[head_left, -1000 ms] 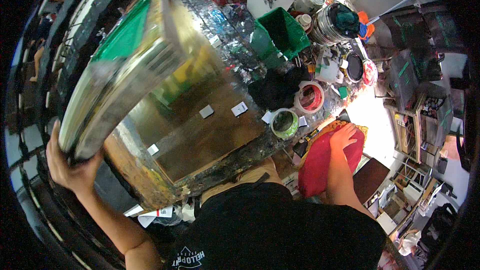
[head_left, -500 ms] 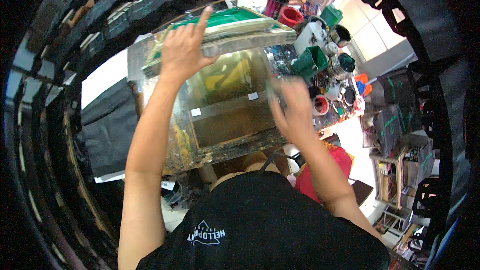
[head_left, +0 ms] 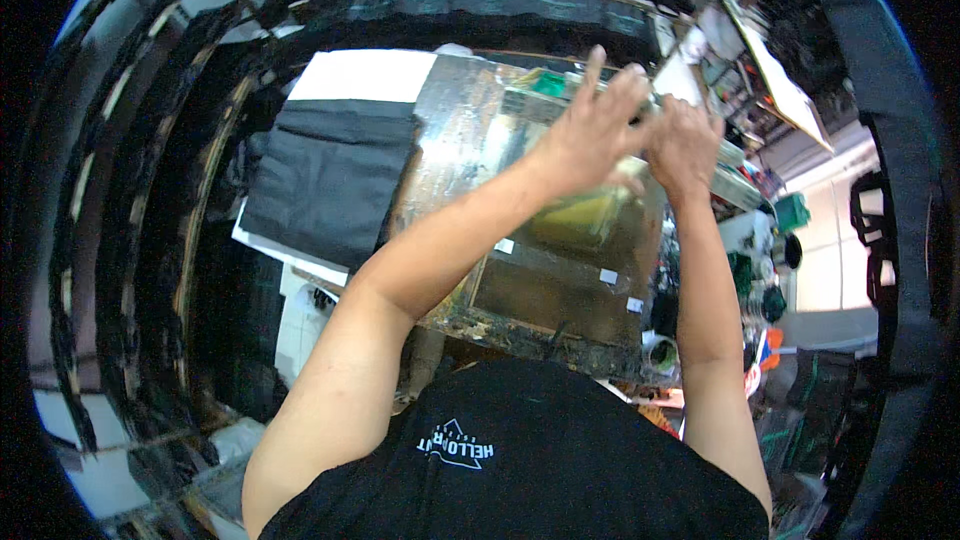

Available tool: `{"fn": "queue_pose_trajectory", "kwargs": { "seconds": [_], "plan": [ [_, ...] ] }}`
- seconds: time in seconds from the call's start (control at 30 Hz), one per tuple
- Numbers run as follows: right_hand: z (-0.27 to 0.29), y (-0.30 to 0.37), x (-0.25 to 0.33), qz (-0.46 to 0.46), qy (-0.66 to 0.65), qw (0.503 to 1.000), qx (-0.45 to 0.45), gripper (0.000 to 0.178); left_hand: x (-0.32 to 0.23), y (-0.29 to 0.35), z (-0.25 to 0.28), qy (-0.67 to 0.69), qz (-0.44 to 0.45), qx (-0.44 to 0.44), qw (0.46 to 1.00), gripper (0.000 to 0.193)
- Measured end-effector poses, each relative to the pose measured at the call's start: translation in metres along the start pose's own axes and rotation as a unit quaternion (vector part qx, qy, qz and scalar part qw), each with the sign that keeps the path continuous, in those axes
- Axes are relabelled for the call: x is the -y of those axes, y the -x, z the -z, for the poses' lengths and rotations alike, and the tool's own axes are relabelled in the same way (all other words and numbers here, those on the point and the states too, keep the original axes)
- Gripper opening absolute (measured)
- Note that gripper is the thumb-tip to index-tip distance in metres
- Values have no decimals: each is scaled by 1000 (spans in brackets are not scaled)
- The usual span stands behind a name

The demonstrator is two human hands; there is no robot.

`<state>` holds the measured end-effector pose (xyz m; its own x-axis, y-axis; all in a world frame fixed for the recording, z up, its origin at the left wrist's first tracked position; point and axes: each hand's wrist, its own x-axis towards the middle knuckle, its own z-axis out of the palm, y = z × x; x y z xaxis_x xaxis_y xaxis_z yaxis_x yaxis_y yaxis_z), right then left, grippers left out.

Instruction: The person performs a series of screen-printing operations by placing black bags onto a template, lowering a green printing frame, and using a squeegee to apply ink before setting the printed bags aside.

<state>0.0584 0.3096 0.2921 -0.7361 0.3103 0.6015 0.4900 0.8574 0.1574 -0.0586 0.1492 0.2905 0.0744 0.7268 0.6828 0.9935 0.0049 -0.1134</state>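
Note:
Toward the far side of the worktable, a screen-printing frame with green mesh (head_left: 548, 84) is partly hidden behind my hands. My left hand (head_left: 600, 135) hovers just in front of it with fingers spread, slightly blurred, and nothing shows in its grasp. Close beside it, my right hand (head_left: 685, 148) is closed, its fingers bent over at the frame's right part; what they hold is hidden. Below both hands lies a smooth, shiny board (head_left: 560, 285) with a yellow patch (head_left: 570, 225) and a few small white tabs (head_left: 608, 277).
Black fabric pieces (head_left: 325, 175) lie on a white sheet (head_left: 365, 75) to the left. Paint pots and a green container (head_left: 792, 211) crowd the right side. Racks hung with black fabric (head_left: 540, 5) curve around the back and left.
The view has swung, shifting the table rightward. My left hand has come off the raised screen frame's near edge and spread open. My right hand has moved from the table's right side up to the frame.

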Motion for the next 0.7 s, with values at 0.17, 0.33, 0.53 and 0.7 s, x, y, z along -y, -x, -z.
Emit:
{"fn": "queue_pose_trajectory", "kwargs": {
  "seconds": [0.17, 0.33, 0.53, 0.7],
  "plan": [
    [17, -29, 1, -28, -37, 999, 17, 40, 10, 169, 8, 104, -3, -8, 995, 63],
    [14, -46, -6, -33, -36, 999, 18, 40, 75, 392, 48, -64, 398, 172, 899, 52],
    [6, -41, -9, -39, -25, 999, 4, 45, 83, 478, 53, -146, 528, 266, 793, 81],
    [6, -40, -12, -53, -11, 997, 48, 55, 82, 489, 39, -137, 536, 221, 803, 84]
  ]
}}
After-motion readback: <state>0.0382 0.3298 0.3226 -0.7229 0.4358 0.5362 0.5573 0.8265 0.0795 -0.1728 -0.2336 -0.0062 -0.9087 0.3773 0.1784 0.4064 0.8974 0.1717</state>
